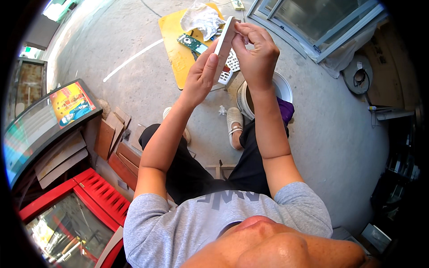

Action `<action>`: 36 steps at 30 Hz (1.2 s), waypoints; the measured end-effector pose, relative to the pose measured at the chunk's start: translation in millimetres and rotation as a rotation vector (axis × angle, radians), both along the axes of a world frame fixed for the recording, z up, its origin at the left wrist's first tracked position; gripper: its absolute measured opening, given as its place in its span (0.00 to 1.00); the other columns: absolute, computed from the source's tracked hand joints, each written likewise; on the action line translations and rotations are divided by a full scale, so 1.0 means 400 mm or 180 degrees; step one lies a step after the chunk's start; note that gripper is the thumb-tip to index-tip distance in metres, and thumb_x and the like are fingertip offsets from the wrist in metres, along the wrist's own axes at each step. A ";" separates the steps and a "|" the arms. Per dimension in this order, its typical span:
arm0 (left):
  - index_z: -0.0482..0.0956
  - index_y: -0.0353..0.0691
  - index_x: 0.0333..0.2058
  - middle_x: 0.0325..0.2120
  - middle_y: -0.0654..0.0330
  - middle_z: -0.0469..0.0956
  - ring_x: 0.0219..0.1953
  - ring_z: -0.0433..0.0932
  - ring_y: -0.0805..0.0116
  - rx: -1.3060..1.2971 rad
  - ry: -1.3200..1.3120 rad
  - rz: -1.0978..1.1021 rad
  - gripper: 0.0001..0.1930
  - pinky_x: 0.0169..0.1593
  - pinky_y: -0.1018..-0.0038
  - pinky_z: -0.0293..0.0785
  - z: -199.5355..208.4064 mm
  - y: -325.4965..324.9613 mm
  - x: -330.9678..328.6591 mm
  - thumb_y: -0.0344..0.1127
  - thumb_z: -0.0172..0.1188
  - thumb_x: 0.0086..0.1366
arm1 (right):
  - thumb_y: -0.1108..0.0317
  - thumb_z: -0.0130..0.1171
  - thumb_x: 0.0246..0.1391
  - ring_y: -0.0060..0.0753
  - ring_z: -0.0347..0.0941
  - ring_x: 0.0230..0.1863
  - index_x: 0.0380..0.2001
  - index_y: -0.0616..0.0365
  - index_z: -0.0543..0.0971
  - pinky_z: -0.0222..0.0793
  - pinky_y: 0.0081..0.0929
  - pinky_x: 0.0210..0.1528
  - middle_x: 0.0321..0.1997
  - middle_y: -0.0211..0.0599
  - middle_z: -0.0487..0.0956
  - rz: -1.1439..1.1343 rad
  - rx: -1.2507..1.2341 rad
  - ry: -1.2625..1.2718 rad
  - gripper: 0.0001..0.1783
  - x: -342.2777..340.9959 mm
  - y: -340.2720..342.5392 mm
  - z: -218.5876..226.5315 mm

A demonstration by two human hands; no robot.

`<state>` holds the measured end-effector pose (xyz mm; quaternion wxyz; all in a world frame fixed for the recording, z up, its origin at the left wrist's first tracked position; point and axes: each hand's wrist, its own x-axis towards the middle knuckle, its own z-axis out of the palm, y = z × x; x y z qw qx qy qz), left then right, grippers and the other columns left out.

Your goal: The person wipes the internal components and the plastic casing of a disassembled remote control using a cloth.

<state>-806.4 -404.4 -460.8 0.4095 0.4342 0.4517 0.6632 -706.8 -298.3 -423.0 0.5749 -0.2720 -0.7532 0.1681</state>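
My left hand (203, 73) grips a long, narrow white plastic shell (226, 42), held up on edge with my thumb along its near face. At the shell's far end, my right hand (257, 51) is closed in a pinch. Its fingertips meet the shell's edge, and anything small between them is hidden. Below and beyond my hands is a yellow low table (172, 31). A green circuit board (193, 43) lies on it, with a crumpled white cloth (202, 20) farther back. A white plastic piece full of holes (231, 62) shows partly behind the shell.
A whitish bucket (282, 87) stands right of my feet, with purple cloth (285, 110) at its side. On the left are wood boards (105, 138), a glass-fronted case (49, 120) and a red-framed cabinet (100, 196). Metal-framed glass panels (313, 27) stand at the far right.
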 end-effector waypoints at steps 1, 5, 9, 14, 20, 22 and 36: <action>0.58 0.41 0.65 0.46 0.61 0.73 0.39 0.76 0.75 -0.0050 0.0007 0.0036 0.27 0.45 0.77 0.74 -0.002 -0.001 0.002 0.50 0.40 0.74 | 0.78 0.62 0.45 0.37 0.79 0.34 0.34 0.59 0.84 0.76 0.28 0.39 0.35 0.39 0.82 -0.0013 -0.0059 -0.0089 0.10 0.002 0.001 0.002; 0.61 0.39 0.63 0.46 0.58 0.74 0.40 0.77 0.72 -0.0326 -0.0409 0.0101 0.29 0.46 0.76 0.74 -0.006 -0.005 -0.001 0.54 0.37 0.73 | 0.77 0.61 0.46 0.24 0.78 0.27 0.35 0.63 0.83 0.74 0.21 0.33 0.29 0.36 0.82 0.0472 -0.1471 -0.0310 0.10 0.028 0.009 0.016; 0.64 0.37 0.59 0.48 0.54 0.75 0.42 0.79 0.68 -0.0823 -0.1090 0.0102 0.34 0.47 0.72 0.74 0.010 -0.006 -0.039 0.61 0.34 0.71 | 0.77 0.61 0.49 0.13 0.74 0.26 0.36 0.68 0.82 0.70 0.14 0.29 0.26 0.33 0.81 0.1145 -0.2191 0.0320 0.09 0.071 0.032 0.030; 0.62 0.37 0.61 0.48 0.54 0.75 0.42 0.78 0.68 -0.0821 -0.0819 -0.0134 0.34 0.47 0.71 0.74 0.007 -0.005 -0.035 0.60 0.35 0.71 | 0.78 0.62 0.49 0.15 0.75 0.30 0.35 0.64 0.82 0.73 0.15 0.33 0.31 0.31 0.82 0.1315 -0.1947 0.0693 0.08 0.040 0.025 0.007; 0.57 0.40 0.65 0.46 0.57 0.75 0.40 0.78 0.69 -0.0125 0.0237 0.0217 0.33 0.46 0.74 0.74 0.006 -0.012 0.006 0.58 0.36 0.72 | 0.78 0.64 0.43 0.23 0.76 0.27 0.34 0.61 0.83 0.73 0.20 0.33 0.34 0.36 0.82 0.0348 -0.0258 -0.0093 0.11 0.005 0.004 -0.001; 0.62 0.37 0.61 0.47 0.55 0.75 0.42 0.78 0.68 -0.0294 -0.0030 0.0335 0.34 0.46 0.74 0.74 0.003 -0.014 -0.004 0.60 0.35 0.71 | 0.78 0.64 0.44 0.21 0.76 0.26 0.34 0.61 0.83 0.72 0.19 0.32 0.31 0.35 0.82 0.0490 -0.0717 -0.0286 0.10 0.006 -0.009 0.008; 0.65 0.40 0.60 0.45 0.58 0.75 0.40 0.79 0.70 -0.0341 -0.0002 0.0442 0.31 0.45 0.77 0.74 0.011 -0.022 -0.009 0.59 0.35 0.72 | 0.77 0.62 0.45 0.39 0.80 0.33 0.31 0.60 0.82 0.76 0.30 0.36 0.34 0.40 0.81 0.0412 -0.0079 -0.0504 0.08 -0.031 -0.031 -0.021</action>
